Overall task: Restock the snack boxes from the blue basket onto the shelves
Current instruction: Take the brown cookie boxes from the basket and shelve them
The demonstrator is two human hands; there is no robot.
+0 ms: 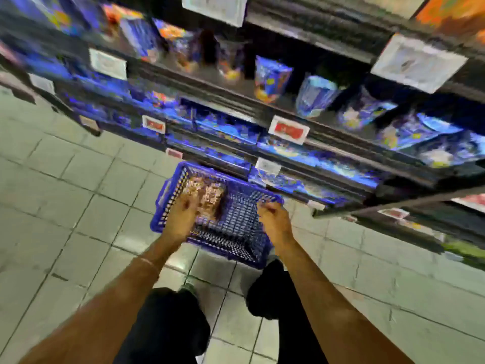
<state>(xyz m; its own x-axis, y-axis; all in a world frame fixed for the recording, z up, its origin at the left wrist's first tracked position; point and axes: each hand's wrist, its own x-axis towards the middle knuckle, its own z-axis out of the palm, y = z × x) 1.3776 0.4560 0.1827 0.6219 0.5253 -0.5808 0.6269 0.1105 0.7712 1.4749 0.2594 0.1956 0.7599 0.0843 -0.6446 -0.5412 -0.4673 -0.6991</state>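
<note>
Two bare hands reach down toward the blue basket in the head view, and motion blur softens everything. The left hand is inside the basket at its left side, palm down, with its fingers stretched forward onto the snack boxes. The blur hides whether those fingers have closed on a box or only touch it. The right hand is at the basket's right rim with its fingers curled inward. Whether they clasp the rim cannot be told. A thin pale band circles the left wrist.

The basket is a rectangular tub of open plastic lattice with a solid rim. It sits on the floor, which is laid with pale, glossy square tiles with dark grout lines. The snack boxes lie flat in the basket's far left part. Their tops are brown with a speckled light pattern, and the rest of the mesh bottom shows bare.

Just beyond the basket rise the shelves, dark boards with ribbed front edges. They carry shiny blue packets, some upright and some lying flat. White price tags with red patches hang from the shelf edges. Dark trousers fill the bottom of the frame.
</note>
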